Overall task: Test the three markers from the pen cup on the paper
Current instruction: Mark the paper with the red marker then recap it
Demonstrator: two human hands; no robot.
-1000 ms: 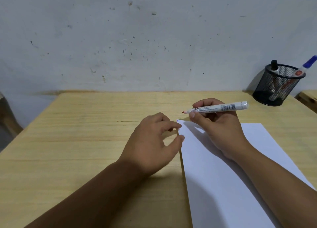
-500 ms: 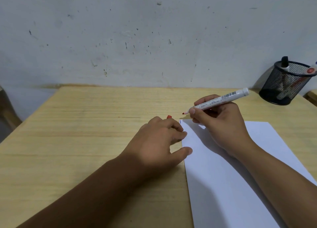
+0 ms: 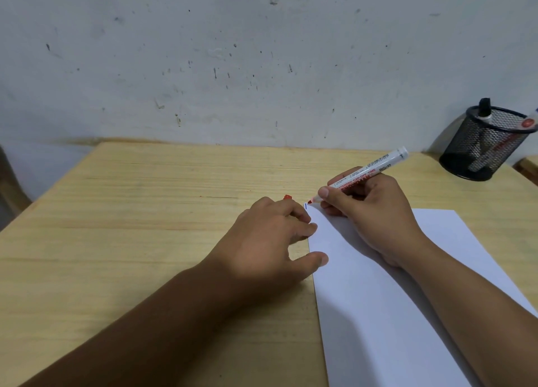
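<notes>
My right hand (image 3: 369, 215) grips an uncapped white marker with a red tip (image 3: 366, 172). Its tip rests at the far left corner of the white paper (image 3: 378, 314), beside a short blue mark (image 3: 306, 206). My left hand (image 3: 270, 241) lies at the paper's left edge, thumb and one fingertip on the sheet, fingers curled over a red cap (image 3: 287, 197) that peeks out behind them. A black mesh pen cup (image 3: 486, 145) stands at the far right with two markers in it: one with a black cap (image 3: 484, 110), one at the frame edge (image 3: 528, 123).
The wooden table (image 3: 131, 226) runs up to a marked white wall (image 3: 233, 66). A dark chair part shows at the left edge (image 3: 8, 188). Another wooden surface shows at the far right edge (image 3: 529, 168).
My right hand tilted the marker up and brought its red tip down onto the paper's corner. My left hand settled onto the paper's edge with the red cap. The view shifted slightly left.
</notes>
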